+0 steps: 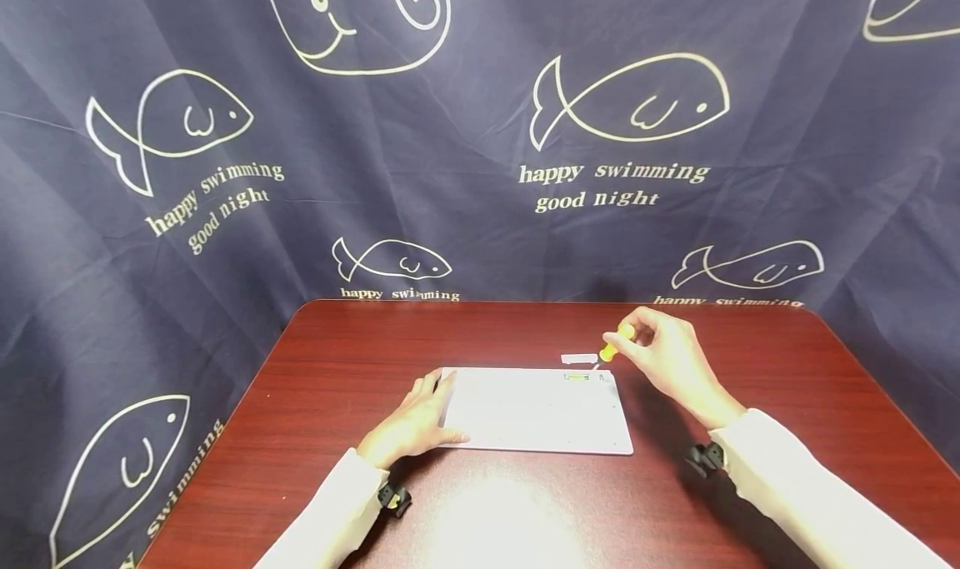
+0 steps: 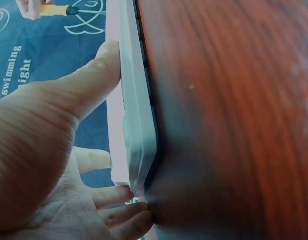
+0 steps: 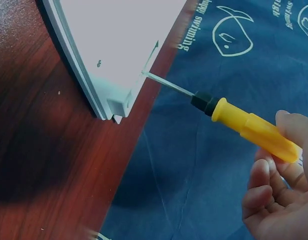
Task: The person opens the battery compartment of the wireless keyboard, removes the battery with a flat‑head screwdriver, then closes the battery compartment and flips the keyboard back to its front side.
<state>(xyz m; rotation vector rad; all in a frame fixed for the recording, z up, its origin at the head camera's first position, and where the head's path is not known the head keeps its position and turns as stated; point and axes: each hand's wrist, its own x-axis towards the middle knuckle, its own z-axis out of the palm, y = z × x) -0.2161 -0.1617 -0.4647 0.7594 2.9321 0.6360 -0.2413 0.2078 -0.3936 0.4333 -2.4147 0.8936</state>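
Note:
A white keyboard (image 1: 532, 411) lies face down on the table, dark keys (image 2: 142, 47) showing under its edge in the left wrist view. My left hand (image 1: 416, 419) rests on its left end, thumb near the front corner and fingers spread along the side. My right hand (image 1: 667, 352) pinches the yellow handle of a screwdriver (image 3: 253, 131) by its end. The metal shaft slants down to the keyboard's far right edge, its tip right at a small slot beside the open battery compartment (image 1: 577, 377). In that compartment shows something yellow-green.
A small white battery cover (image 1: 579, 358) lies just behind the keyboard, near the screwdriver. The reddish-brown wooden table (image 1: 360, 336) ends at a dark blue curtain (image 1: 480, 152) with fish drawings. Black wrist cameras (image 1: 705, 459) sit on both sleeves.

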